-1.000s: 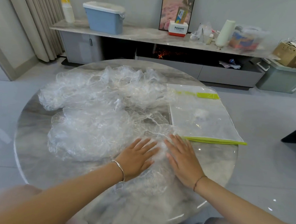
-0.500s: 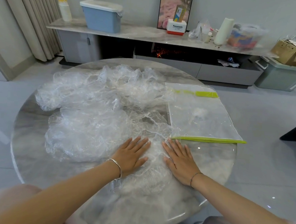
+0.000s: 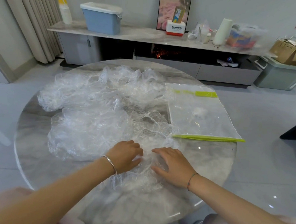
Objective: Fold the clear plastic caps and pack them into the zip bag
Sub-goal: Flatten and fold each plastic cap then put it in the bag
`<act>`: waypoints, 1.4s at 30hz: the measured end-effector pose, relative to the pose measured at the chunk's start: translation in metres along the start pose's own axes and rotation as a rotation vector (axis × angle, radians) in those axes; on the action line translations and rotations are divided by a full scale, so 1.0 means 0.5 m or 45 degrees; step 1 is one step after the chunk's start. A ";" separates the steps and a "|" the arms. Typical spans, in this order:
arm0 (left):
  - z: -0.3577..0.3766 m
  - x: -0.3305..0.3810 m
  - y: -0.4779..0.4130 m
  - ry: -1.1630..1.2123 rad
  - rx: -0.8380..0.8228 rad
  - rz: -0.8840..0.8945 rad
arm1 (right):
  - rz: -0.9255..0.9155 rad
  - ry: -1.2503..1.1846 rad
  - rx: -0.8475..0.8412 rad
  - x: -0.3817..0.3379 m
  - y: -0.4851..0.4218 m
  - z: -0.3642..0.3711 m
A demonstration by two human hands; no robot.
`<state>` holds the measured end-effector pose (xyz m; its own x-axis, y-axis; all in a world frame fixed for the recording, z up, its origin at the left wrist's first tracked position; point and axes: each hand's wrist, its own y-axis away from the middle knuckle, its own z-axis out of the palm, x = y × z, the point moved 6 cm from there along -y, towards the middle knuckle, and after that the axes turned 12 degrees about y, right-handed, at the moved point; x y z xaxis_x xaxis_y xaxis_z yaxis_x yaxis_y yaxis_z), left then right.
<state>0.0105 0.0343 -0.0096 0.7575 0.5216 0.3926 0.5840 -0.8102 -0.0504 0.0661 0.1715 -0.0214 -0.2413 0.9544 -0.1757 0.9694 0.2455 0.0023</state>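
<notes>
We were on the fold step: left hand [image 3: 125, 155] and right hand [image 3: 173, 165] sat close together but apart on the nearest cap [image 3: 139, 180], at the near side of the tabletop [image 3: 210, 164]. Left fingers curled into the film; right's grip unclear. Loose caps [image 3: 95, 108] lay behind, zip bag [image 3: 200, 115] far right. Next, likely: gather the rim, fold flat.

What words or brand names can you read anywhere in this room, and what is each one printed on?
"Panasonic": on the white box with a red base, on the sideboard.
Small line under that word: too small to read.
Blue and yellow card standing in the box: print blurred.
Labels on the cardboard boxes: blurred.
</notes>
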 end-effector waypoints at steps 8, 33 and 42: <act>-0.020 0.065 -0.004 0.343 0.236 0.226 | 0.207 -0.116 0.197 0.010 0.008 -0.046; 0.037 0.031 -0.037 0.857 0.108 -0.349 | 0.702 -0.805 0.288 0.112 0.053 0.015; 0.019 0.076 -0.026 0.271 0.335 0.161 | 0.678 -0.429 0.197 0.114 0.037 0.018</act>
<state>0.0344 0.0672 -0.0027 0.7670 0.3321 0.5491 0.5657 -0.7538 -0.3343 0.0705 0.2288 -0.0401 0.2770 0.8270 -0.4893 0.9540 -0.2976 0.0372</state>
